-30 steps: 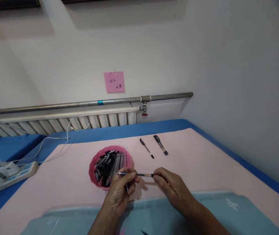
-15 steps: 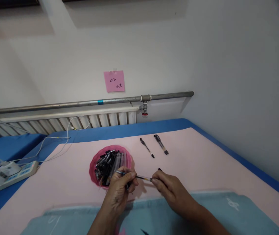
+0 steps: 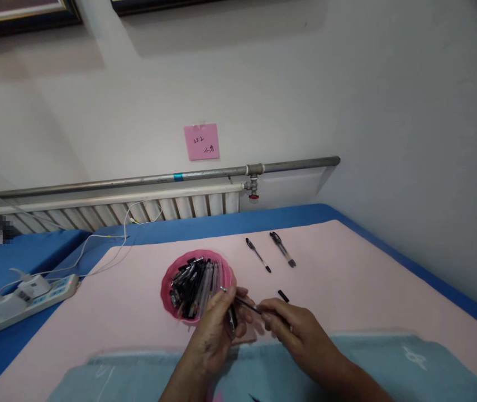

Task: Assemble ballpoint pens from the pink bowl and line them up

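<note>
Carefully: Two-Handed Support of a Slim Pen Part

Locate the slim dark rod (image 3: 249, 305), apparently a pen refill, above the pink sheet (image 3: 347, 279), just beside the scalloped pink bowl (image 3: 166, 296). Note the grips: pinched between thumb and fingers of the left hand (image 3: 217, 335), near a silvery tip (image 3: 223, 289); held at the opposite end in the closed fingertips of the right hand (image 3: 289, 324). Note also a black piece (image 3: 232, 319) against the lower fingers of the left hand, not identifiable as cap or barrel.

Align both hands along the axis of the rod. Apply light, straight pressure only; avoid sideways bending of so thin a part. Secure the black piece against slipping. Avoid brushing the short black part (image 3: 283, 296) lying just beyond the right hand.

For containers, refer to the bowl, partly behind the left hand. Inside, distinguish dark pen parts (image 3: 188, 279) heaped toward the left from clear tubes (image 3: 210, 282) bunched roughly parallel toward the right. Attempt no count, owing to overlap. Outside, note a single pen (image 3: 258, 255) and, near it, a pair of pens (image 3: 282, 249) side by side.
</note>
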Tool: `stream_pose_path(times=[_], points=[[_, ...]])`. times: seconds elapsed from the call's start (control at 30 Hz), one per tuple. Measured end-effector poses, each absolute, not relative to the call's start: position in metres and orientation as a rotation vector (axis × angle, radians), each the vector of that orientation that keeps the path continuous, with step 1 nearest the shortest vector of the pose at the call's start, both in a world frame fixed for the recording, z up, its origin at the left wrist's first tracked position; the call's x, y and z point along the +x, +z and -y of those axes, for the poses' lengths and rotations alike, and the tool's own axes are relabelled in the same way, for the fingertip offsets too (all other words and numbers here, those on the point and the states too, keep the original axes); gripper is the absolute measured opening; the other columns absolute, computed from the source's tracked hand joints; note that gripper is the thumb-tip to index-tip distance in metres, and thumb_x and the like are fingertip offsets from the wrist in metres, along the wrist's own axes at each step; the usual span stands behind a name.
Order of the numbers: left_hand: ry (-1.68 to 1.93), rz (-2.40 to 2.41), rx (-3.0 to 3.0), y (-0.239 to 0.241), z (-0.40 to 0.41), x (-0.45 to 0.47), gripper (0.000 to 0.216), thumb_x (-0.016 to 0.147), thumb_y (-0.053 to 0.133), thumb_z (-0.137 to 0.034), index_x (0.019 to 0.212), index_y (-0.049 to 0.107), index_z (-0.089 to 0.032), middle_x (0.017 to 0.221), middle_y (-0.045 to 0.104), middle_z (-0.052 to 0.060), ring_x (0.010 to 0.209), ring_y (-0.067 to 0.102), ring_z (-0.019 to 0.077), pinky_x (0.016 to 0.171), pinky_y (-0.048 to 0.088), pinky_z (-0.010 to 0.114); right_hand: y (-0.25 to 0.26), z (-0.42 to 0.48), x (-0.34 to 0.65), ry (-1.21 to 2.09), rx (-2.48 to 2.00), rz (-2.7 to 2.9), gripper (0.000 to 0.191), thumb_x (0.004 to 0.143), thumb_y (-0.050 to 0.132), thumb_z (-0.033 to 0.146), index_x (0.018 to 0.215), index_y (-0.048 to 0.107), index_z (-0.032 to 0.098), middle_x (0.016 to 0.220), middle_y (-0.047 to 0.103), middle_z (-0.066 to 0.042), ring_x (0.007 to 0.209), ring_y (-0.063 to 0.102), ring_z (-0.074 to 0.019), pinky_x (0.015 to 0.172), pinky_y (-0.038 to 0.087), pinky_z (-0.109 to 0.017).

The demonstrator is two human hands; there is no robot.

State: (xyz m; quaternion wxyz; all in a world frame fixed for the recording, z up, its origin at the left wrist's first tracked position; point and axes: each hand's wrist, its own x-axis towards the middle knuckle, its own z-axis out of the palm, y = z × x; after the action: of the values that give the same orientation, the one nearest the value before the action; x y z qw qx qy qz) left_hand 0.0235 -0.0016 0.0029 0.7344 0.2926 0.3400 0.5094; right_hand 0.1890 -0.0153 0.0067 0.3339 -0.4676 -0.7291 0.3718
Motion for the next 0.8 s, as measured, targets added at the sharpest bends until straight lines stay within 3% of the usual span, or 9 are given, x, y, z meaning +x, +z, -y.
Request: stream_pose_path(times=[0.1,0.3,0.57,0.8], points=[[1.13,-0.712,0.531,0.0063,0.0002,0.0218,0.035,0.081,0.053,-0.041,0.098,0.062,-0.011,0.067,0.059,0.003,0.057,0.056,0.0102,0.041,0.032,0.017,0.003,0.0133,0.19,1.062,-1.258,1.789,0.02,0.089,0.042,0.029,0.091,0.06,0.021,0.068,0.057,0.002,0.056,0.05,-0.012,0.055,0.038,-0.023],[1.083,-0.588,0.399,0.011,-0.0005,0.0183,0.02,0.081,0.052,-0.028,0.089,0.062,-0.013,0.076,0.06,0.004,0.063,0.058,0.012,0.048,0.038,0.019,-0.0012,0.0117,0.1891,1.251,-1.257,1.603,0.021,0.087,0.042,0.032,0.09,0.058,0.02,0.062,0.052,0.004,0.049,0.043,-0.0097,0.046,0.034,-0.022],[1.091,-0.58,0.38,0.013,0.0,0.0171,0.022,0.072,0.051,-0.009,0.09,0.064,-0.011,0.087,0.066,0.01,0.07,0.061,0.0148,0.056,0.042,0.022,0.005,0.0151,0.1845,1.372,-1.265,1.41,0.021,0.085,0.044,0.036,0.084,0.056,0.019,0.063,0.051,0.003,0.045,0.037,-0.0067,0.04,0.026,-0.02],[1.105,-0.624,0.413,0.0119,-0.001,0.0152,0.023,0.069,0.054,-0.007,0.089,0.066,-0.011,0.093,0.066,0.011,0.075,0.061,0.0155,0.059,0.043,0.022,0.0045,0.0138,0.1843,1.396,-1.286,1.363,0.021,0.083,0.045,0.037,0.084,0.056,0.019,0.065,0.055,0.002,0.044,0.037,-0.0066,0.038,0.023,-0.02]])
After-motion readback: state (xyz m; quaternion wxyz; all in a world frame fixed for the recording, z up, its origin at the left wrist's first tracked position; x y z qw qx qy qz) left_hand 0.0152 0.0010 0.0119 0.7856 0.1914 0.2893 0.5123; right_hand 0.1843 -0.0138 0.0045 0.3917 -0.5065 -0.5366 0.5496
